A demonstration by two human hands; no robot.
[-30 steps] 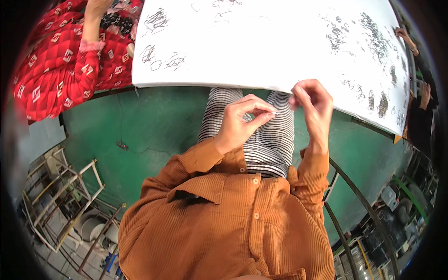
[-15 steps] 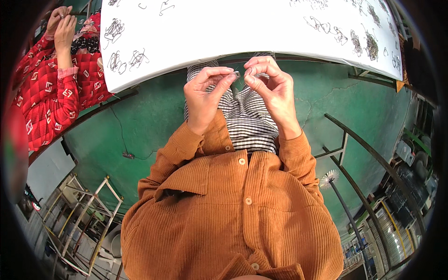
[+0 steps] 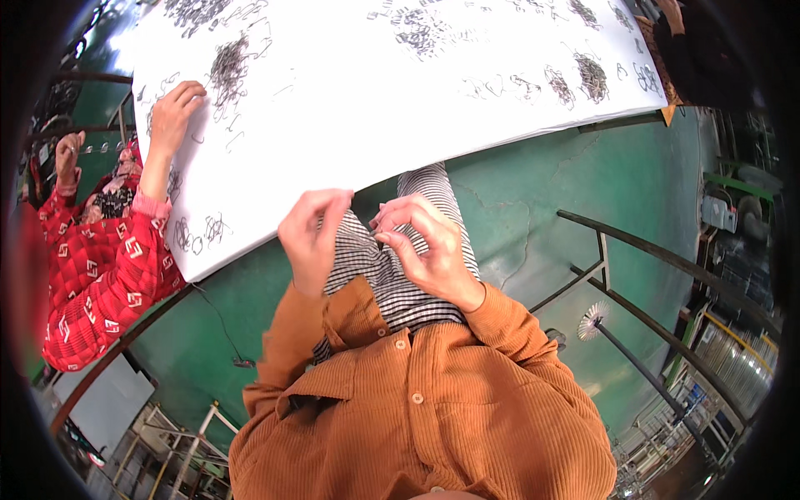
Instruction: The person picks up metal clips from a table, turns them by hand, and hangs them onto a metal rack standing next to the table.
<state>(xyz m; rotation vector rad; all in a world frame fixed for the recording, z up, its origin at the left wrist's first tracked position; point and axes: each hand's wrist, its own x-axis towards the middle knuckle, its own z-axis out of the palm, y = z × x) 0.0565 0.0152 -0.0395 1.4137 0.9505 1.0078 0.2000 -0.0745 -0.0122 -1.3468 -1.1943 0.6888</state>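
Note:
My left hand [image 3: 312, 237] is raised over my lap by the table's near edge, thumb and fingers pressed together and blurred by motion. Whatever it pinches, if anything, cannot be made out. Just to its right, my right hand [image 3: 429, 254] is closed in a pinch, with a tiny dark thing between its fingertips too small to name. The two hands are a short gap apart. Beyond them lies the white tabletop [image 3: 333, 125], with small dark bent-wire pieces [image 3: 229, 75] heaped at the left and more piles [image 3: 592, 79] at the right.
At the left, a person in a red patterned sleeve [image 3: 100, 275] reaches a hand [image 3: 173, 117] over the table. Another person in dark clothing [image 3: 708, 58] is at the far right. Metal rails [image 3: 650, 246] stand on the green floor [image 3: 500, 217] to my right. A cable [image 3: 218, 321] lies at left.
The view has swung, showing more of the tabletop. My hands have drawn apart slightly, the left one moving fast. The person in red has brought one hand over the table.

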